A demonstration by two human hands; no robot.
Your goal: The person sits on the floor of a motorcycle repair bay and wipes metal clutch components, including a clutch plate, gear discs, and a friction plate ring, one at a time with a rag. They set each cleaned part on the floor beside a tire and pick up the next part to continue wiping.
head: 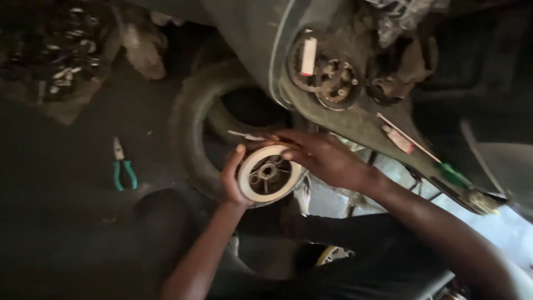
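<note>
Left hand cups round pulley disc from below; right hand grips its upper rim, arms converging.

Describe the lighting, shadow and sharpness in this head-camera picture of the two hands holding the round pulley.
Head view: dim overall; the floor around the green-handled pliers sinks into deep shadow. The pale rim of the pulley, between left hand and right hand, catches the most light. Edges are soft, the upper-left clutter blurred.

Your hands hold the pulley before the tyre; pliers lie on the floor to its left, the engine case behind and right.
</note>
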